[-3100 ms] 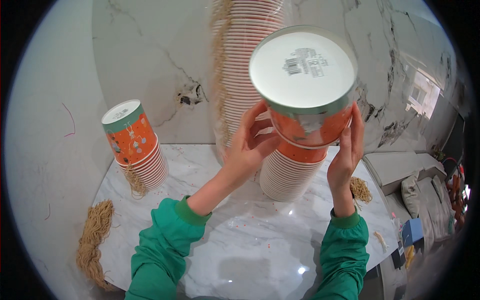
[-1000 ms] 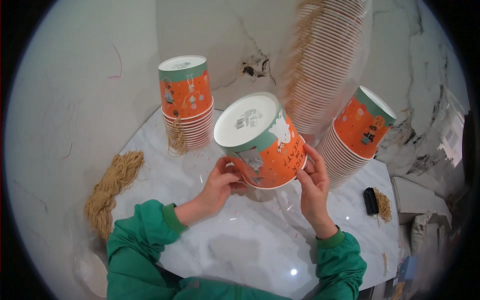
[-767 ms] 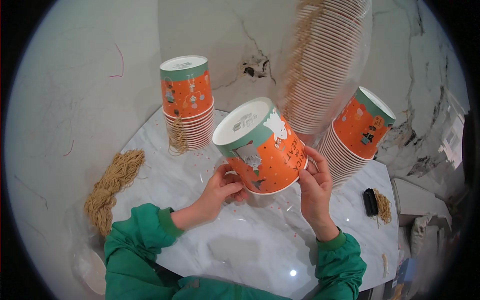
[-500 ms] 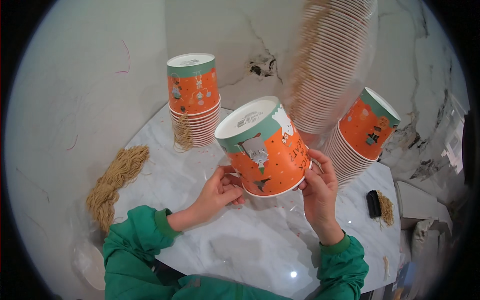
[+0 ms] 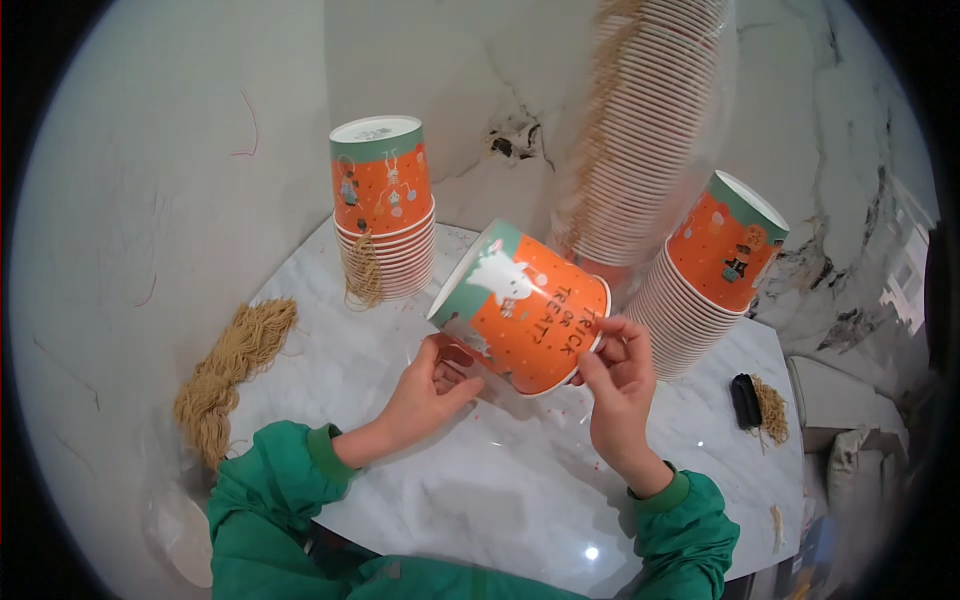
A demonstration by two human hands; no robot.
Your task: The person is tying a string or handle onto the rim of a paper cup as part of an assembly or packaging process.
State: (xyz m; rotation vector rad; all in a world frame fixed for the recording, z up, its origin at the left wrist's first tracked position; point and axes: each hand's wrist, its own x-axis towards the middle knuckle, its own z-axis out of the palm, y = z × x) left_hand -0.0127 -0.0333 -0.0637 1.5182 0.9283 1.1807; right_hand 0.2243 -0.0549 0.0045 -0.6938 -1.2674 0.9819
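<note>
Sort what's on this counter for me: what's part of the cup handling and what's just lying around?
In hand: orange paper cup, held by left hand and right hand; three cup stacks.
Lying about: twine bundle, small black object.

An orange paper cup (image 5: 525, 308) with a green rim band is held tilted above the marble table (image 5: 480, 490), the left hand (image 5: 425, 385) at its lower edge and the right hand (image 5: 618, 375) at its base. Behind the cup stand a short cup stack (image 5: 385, 210), a tall sleeve of cups (image 5: 645, 140) and a leaning stack (image 5: 705, 285); a bundle of tan string (image 5: 225, 375) lies to its left.
</note>
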